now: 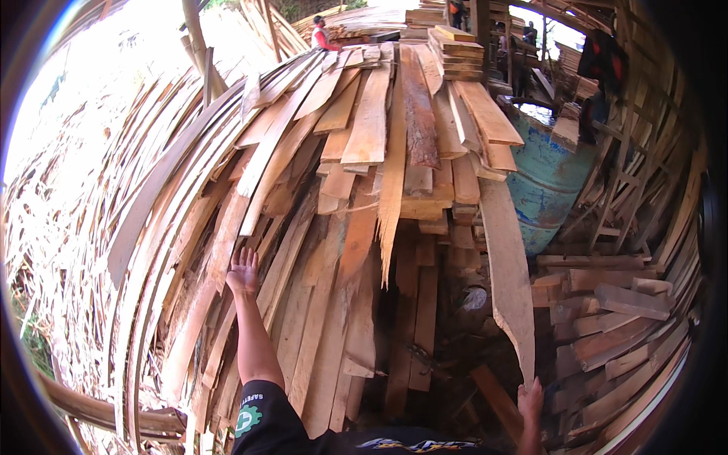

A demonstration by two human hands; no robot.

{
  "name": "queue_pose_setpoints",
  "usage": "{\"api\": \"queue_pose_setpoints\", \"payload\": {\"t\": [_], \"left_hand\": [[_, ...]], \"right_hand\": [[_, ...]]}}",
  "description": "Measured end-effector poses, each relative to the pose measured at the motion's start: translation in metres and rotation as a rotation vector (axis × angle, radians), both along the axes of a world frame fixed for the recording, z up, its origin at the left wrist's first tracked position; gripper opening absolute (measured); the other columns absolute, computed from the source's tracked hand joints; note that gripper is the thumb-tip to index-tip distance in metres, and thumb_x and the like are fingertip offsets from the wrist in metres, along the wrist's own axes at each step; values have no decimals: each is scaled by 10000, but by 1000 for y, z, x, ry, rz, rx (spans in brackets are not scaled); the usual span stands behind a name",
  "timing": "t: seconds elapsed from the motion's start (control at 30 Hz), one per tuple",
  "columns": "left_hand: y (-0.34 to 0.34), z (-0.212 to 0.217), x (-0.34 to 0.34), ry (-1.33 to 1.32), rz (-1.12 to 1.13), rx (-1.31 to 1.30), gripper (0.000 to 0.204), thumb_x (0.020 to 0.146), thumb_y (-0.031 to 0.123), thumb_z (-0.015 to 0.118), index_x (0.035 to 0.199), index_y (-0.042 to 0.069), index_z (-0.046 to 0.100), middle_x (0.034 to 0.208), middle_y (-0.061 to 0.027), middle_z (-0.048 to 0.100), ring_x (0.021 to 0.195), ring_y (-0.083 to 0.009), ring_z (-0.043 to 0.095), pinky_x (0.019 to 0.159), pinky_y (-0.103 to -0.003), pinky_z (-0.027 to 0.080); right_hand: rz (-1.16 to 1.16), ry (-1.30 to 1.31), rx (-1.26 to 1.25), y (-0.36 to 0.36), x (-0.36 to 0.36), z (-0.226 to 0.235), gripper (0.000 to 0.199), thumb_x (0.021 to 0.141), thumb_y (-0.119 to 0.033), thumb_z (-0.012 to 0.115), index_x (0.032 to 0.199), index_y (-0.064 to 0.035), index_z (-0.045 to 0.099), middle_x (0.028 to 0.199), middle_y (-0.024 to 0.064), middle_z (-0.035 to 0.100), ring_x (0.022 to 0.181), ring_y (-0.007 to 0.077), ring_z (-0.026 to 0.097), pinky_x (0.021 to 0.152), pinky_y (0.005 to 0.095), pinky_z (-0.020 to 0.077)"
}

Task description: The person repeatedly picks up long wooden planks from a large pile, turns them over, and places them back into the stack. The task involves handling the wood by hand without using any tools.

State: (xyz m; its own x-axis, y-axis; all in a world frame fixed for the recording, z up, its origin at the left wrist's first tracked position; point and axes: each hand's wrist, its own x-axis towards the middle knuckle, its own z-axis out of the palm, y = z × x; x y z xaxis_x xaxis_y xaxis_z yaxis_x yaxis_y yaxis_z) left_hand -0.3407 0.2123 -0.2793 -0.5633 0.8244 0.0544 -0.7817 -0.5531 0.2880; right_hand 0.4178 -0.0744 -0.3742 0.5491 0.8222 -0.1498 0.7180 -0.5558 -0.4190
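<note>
My right hand (530, 398), at the lower right, is closed on the narrow tapered end of a long pale plank (504, 258). That plank slopes from my hand up to the right side of the wood pile, its far end under other boards. My left hand (243, 271) reaches out at centre left, palm showing and fingers spread, holding nothing. Just beyond its fingertips lies the near end of a light board (252, 216). Whether the fingers touch this board I cannot tell. Rough-edged boards (368, 136) fan out across the pile.
A worn blue drum (542, 189) stands right of the pile. Short wood blocks (622, 318) are stacked at the lower right. A person in red and white (321, 36) is at the far end; another dark-clothed person (603, 64) is beyond the drum. Long thin slabs (144, 250) curve along the left.
</note>
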Motion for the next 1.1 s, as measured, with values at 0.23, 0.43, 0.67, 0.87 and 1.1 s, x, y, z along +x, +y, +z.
{"api": "queue_pose_setpoints", "payload": {"t": [0.23,0.43,0.67,0.87,1.1], "left_hand": [[63,-12,-50,56,160,44,541,966,293,408,1390,-9,262,1439,-198,276,1325,-363,310,1101,-483,316],[42,62,26,219,149,70,282,970,11,387,1221,-104,445,1213,-217,523,1123,-309,526,1025,-420,453],[28,164,120,105,-4,323,262,945,-47,365,1175,-163,411,1141,-269,533,1110,-340,535,1063,-434,421],[35,257,130,280,0,477,279,954,-20,330,1168,-190,387,1196,-297,471,1188,-360,465,1082,-431,398],[63,369,124,1536,1041,125,338,926,303,475,1130,56,580,1104,-108,616,1064,-246,581,938,-339,449]], "right_hand": [[17,21,43,3,-5,3,589,802,-235,635,1274,64,450,1156,291,558,1087,439,524,939,474,422],[41,-36,60,2,-7,13,538,803,-232,623,1225,72,484,1053,284,602,1001,438,570,872,492,454],[38,-86,55,-2,2,-5,542,818,-235,620,1242,70,475,1060,276,602,1010,430,569,889,480,449],[39,-41,22,3,-6,10,547,831,-238,614,1260,65,463,1113,280,581,1050,435,550,905,479,441],[17,24,-63,4,-10,29,605,823,-253,640,1296,65,436,1183,293,549,1113,439,518,945,465,424]]}}
